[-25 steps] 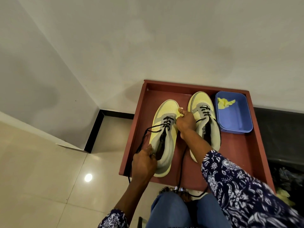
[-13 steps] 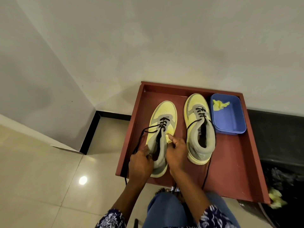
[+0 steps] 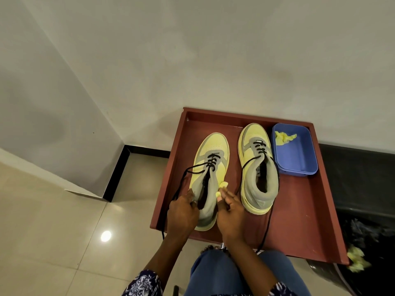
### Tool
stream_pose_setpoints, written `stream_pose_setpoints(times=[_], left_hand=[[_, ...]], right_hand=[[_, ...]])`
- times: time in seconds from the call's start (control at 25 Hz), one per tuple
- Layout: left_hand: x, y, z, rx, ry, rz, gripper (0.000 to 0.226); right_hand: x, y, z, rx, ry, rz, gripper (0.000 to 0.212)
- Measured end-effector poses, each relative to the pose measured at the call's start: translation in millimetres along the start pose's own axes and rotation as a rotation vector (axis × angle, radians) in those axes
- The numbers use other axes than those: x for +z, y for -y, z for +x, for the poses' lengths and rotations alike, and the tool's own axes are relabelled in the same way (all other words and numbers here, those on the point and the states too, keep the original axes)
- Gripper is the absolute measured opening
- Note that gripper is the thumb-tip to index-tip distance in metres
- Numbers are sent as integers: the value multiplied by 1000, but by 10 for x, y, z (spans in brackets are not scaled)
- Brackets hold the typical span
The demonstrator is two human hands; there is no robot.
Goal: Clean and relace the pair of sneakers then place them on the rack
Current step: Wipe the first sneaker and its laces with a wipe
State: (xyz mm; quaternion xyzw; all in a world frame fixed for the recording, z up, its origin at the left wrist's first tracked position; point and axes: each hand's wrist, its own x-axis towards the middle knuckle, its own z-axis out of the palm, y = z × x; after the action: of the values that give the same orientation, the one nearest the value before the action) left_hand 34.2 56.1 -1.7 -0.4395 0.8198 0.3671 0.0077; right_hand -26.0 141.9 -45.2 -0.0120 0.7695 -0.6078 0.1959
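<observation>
Two yellow and grey sneakers with loose black laces stand on a red-brown tray [image 3: 299, 214]. The left sneaker [image 3: 210, 167] is held at its collar by my left hand [image 3: 182, 212], whose fingers curl over the rim. My right hand [image 3: 229, 212] presses a small yellow cloth [image 3: 222, 186] against that shoe's right side, near the heel. The right sneaker [image 3: 257, 167] stands free beside it. Its lace [image 3: 267, 231] trails over the tray's front edge.
A blue plastic tub [image 3: 299, 159] with a crumpled yellow cloth [image 3: 283, 137] inside sits at the tray's back right. A black bin [image 3: 367, 253] with yellow scraps stands at the right. White walls lie behind, beige floor tiles at the left, my knees below.
My right hand with the cloth has slid from the left sneaker's toe area back along its right side to the heel. My left hand stays on the collar.
</observation>
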Motion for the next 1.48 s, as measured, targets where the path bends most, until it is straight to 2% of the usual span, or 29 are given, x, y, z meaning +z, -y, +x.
stream_pose_setpoints(times=[0.32, 0.52, 0.72, 1.04, 1.2, 1.48], left_hand=[[-10, 11, -2, 14, 8, 3, 31], [4, 27, 7, 14, 18, 8, 32], [20, 34, 10, -3, -2, 0, 30], [41, 43, -2, 0, -21, -18, 27], [45, 41, 7, -2, -24, -15, 30], [21, 19, 2, 9, -12, -5, 32]], right_hand=[[51, 291, 714, -21, -16, -169, 24], [36, 309, 883, -115, 18, -387, 38], [-37, 339, 558, -75, 100, -258, 28], [-165, -40, -227, -117, 132, -120, 29], [-210, -89, -239, -66, 144, -67, 29], [-85, 68, 107, -19, 30, -43, 23]])
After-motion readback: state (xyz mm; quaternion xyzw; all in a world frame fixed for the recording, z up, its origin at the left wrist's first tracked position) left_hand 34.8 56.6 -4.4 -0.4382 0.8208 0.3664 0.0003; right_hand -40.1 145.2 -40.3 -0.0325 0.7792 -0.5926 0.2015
